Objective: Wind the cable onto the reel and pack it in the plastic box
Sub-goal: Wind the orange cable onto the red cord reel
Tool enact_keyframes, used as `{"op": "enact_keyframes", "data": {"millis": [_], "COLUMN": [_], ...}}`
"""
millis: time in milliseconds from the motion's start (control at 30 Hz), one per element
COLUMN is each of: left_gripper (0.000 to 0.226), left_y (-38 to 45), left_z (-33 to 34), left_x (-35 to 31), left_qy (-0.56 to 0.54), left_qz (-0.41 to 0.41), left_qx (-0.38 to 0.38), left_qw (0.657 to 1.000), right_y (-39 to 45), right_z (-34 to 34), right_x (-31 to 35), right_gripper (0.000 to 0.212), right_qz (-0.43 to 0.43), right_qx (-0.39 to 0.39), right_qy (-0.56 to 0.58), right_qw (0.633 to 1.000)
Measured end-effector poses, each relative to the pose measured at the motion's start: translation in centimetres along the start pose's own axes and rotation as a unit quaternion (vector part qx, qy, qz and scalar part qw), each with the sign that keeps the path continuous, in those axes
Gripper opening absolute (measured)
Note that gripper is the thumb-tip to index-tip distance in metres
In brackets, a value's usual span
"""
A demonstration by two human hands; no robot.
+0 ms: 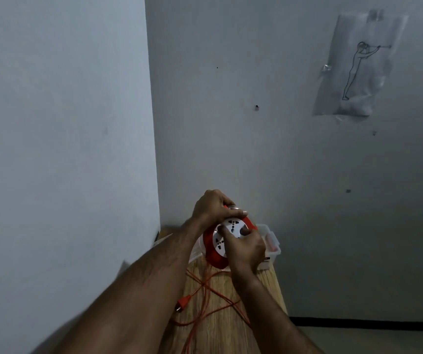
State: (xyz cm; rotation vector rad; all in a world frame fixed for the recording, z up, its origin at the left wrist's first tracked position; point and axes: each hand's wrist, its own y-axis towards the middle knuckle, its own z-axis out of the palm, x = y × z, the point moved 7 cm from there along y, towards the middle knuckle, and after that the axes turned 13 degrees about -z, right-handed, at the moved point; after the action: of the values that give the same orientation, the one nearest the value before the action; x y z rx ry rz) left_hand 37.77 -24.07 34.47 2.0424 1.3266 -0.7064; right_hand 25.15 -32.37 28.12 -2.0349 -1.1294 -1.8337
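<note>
A red cable reel [215, 256] with a white socket face is held up above the far end of a narrow wooden table [220, 328]. My left hand [211, 205] grips the reel's top edge. My right hand [246, 247] is closed on the white socket face, fingers on it. Loose orange cable [213, 300] trails down from the reel in loops across the table, and its red plug [181, 304] lies at the left. A clear plastic box [271, 247] stands behind the reel, mostly hidden by my hands.
The table sits in a corner, with a wall close on the left and another behind. A clear lid or bag [164, 240] lies left of the box. A sketch on plastic sheet [358, 67] is taped to the back wall. The floor [384, 341] shows at the right.
</note>
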Motion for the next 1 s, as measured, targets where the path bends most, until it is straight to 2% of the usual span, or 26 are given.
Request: {"op": "enact_keyframes", "data": {"millis": [100, 167, 267, 333, 367, 400, 433, 467, 500, 533, 600, 667, 733, 867, 1000], "left_gripper": [0.05, 0.051, 0.049, 0.046, 0.045, 0.045, 0.046, 0.048, 0.051, 0.053, 0.054, 0.053, 0.05, 0.045, 0.051], "left_y": [0.0, 0.0, 0.1, 0.2, 0.3, 0.4, 0.5, 0.6, 0.6, 0.7, 0.6, 0.5, 0.5, 0.5, 0.2], "left_z": [0.2, 0.4, 0.3, 0.0, -0.2, -0.3, -0.4, -0.4, -0.4, -0.3, -0.3, -0.4, -0.2, 0.1, 0.0], "left_x": [0.0, 0.0, 0.4, 1.1, 1.4, 1.5, 1.4, 1.3, 1.0, 0.8, 0.6, 0.6, 0.7, 0.9, 0.7], "left_qy": [0.02, 0.033, 0.017, -0.03, -0.051, -0.065, -0.07, -0.066, -0.056, -0.044, -0.027, -0.022, -0.012, -0.005, -0.027], "left_qz": [0.003, 0.006, -0.001, -0.019, -0.027, -0.03, -0.027, -0.021, -0.012, -0.003, 0.006, 0.003, 0.001, -0.006, -0.011], "left_qx": [0.004, 0.011, 0.009, 0.007, 0.008, 0.01, 0.014, 0.02, 0.028, 0.036, 0.041, 0.037, 0.039, 0.035, 0.033], "left_qw": [1.0, 0.999, 1.0, 0.999, 0.998, 0.997, 0.997, 0.997, 0.998, 0.998, 0.999, 0.999, 0.999, 0.999, 0.999], "right_y": [-0.4, -0.7, -0.5, -0.1, -0.1, -0.4, -1.0, -1.9, -2.6, -3.0, -2.5, -1.7, -1.3, -1.0, -1.7], "right_z": [1.1, 2.0, 1.6, 0.5, 0.0, -0.3, -0.6, -0.5, -0.2, 0.2, 0.6, 0.7, 0.8, 0.4, 0.8], "right_x": [-2.2, -3.3, -3.1, -1.4, 0.1, 2.0, 3.6, 4.6, 4.8, 4.6, 3.7, 3.0, 2.9, 3.6, 3.5], "right_gripper": [0.038, 0.04, 0.039, 0.031, 0.025, 0.02, 0.018, 0.02, 0.024, 0.031, 0.053, 0.07, 0.077, 0.068, 0.079], "right_qz": [0.12, 0.171, 0.159, 0.043, -0.062, -0.195, -0.33, -0.442, -0.522, -0.564, -0.562, -0.531, -0.505, -0.483, -0.469], "right_qx": [-0.016, -0.003, -0.008, -0.005, 0.018, 0.043, 0.06, 0.078, 0.097, 0.12, 0.175, 0.216, 0.234, 0.202, 0.189], "right_qy": [0.076, 0.124, 0.132, 0.087, 0.046, -0.015, -0.086, -0.155, -0.209, -0.248, -0.31, -0.361, -0.397, -0.38, -0.368], "right_qw": [0.99, 0.977, 0.978, 0.995, 0.997, 0.98, 0.938, 0.88, 0.821, 0.779, 0.747, 0.736, 0.73, 0.762, 0.78]}}
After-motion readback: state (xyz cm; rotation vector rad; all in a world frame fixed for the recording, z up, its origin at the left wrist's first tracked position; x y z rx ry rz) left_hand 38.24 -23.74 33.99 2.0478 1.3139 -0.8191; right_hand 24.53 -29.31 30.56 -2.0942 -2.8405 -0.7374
